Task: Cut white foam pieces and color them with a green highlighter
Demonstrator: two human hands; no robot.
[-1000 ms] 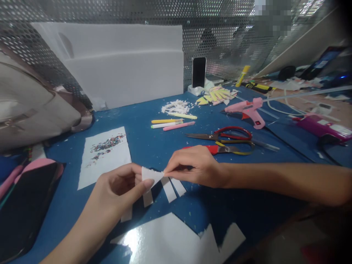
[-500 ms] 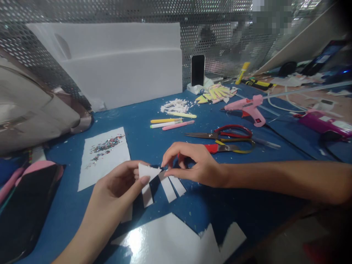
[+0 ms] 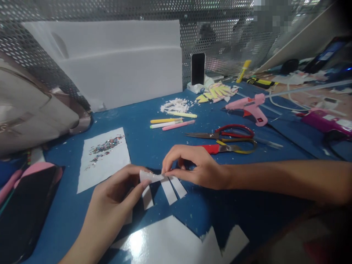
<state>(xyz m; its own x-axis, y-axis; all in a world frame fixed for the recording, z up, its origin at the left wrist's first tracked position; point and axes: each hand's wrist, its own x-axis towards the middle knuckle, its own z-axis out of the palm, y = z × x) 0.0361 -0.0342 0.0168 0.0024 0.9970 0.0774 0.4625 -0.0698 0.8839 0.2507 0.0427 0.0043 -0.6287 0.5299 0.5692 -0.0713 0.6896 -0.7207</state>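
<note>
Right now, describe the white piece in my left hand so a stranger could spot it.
Find the blue table, then your left hand at its near side. The small white piece is pinched there, its other end at your right hand. Unlike the nearby white strips lying on the table, it is held by hand.

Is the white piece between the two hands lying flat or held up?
Held up: the left hand pinches the white piece between thumb and fingers.

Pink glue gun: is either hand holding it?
No: the glue gun lies on the blue table, apart from the left hand and the right hand, which meet at a white piece.
</note>
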